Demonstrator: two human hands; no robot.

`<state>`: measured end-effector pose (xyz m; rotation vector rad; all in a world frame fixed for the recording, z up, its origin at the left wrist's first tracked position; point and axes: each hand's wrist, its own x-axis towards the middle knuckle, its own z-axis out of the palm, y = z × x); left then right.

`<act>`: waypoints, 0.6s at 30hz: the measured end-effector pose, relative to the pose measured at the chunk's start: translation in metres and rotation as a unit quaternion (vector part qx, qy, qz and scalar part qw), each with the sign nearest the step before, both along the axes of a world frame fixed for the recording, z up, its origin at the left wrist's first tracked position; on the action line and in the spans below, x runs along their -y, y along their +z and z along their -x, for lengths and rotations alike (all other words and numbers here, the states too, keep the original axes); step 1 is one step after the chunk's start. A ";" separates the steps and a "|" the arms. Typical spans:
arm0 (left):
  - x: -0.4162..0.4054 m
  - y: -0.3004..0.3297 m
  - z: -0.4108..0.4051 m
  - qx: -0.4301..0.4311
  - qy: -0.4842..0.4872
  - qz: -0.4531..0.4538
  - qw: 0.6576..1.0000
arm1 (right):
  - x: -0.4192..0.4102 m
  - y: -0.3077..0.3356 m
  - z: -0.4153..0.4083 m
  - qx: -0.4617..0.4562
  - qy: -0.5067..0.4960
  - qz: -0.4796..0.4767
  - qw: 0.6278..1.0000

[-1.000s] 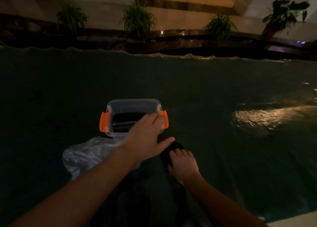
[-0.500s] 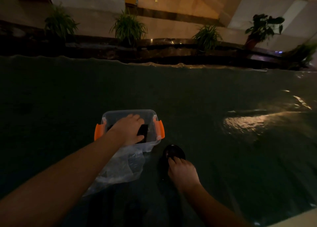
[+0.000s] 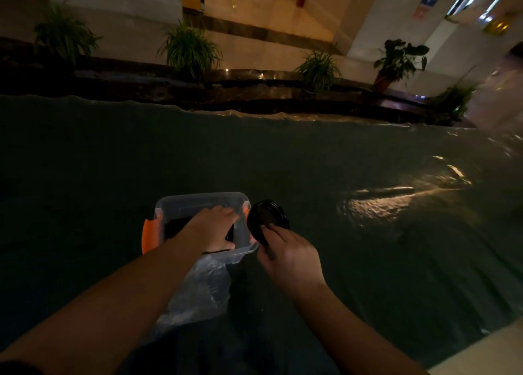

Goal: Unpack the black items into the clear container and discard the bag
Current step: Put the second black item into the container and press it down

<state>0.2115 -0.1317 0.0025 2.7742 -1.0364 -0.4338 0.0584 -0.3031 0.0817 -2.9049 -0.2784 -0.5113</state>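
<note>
A clear container (image 3: 198, 199) with orange side clips (image 3: 147, 234) sits on the dark cloth-covered table. My left hand (image 3: 216, 227) reaches down inside it, fingers curled around a black item (image 3: 229, 234) among other black items (image 3: 177, 226) lying in the box. My right hand (image 3: 288, 254) holds a round black disc (image 3: 266, 214) upright, lifted off the table just right of the container's rim. A crumpled clear plastic bag (image 3: 198, 292) lies against the container's near side, partly under my left forearm.
The dark cloth (image 3: 311, 153) spreads wide, with a bright reflection (image 3: 390, 202) to the right. Beyond the table's far edge stand several potted plants (image 3: 188, 49) on a dark ledge. A pale surface (image 3: 481, 352) shows at the bottom right corner.
My right hand lifted the black disc off the table and raised it beside the container. My left hand went from the container's rim down inside, onto a black item.
</note>
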 end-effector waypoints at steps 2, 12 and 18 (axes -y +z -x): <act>0.000 0.000 -0.002 0.001 0.005 0.004 1.000 | -0.015 0.003 -0.010 0.000 0.020 -0.025 1.000; -0.011 -0.012 -0.002 0.004 0.121 0.081 0.989 | -0.059 -0.016 -0.054 -0.157 -0.093 -0.185 0.966; -0.019 -0.027 -0.001 -0.019 0.159 0.149 0.976 | -0.068 -0.025 -0.070 -0.222 -0.158 -0.200 0.941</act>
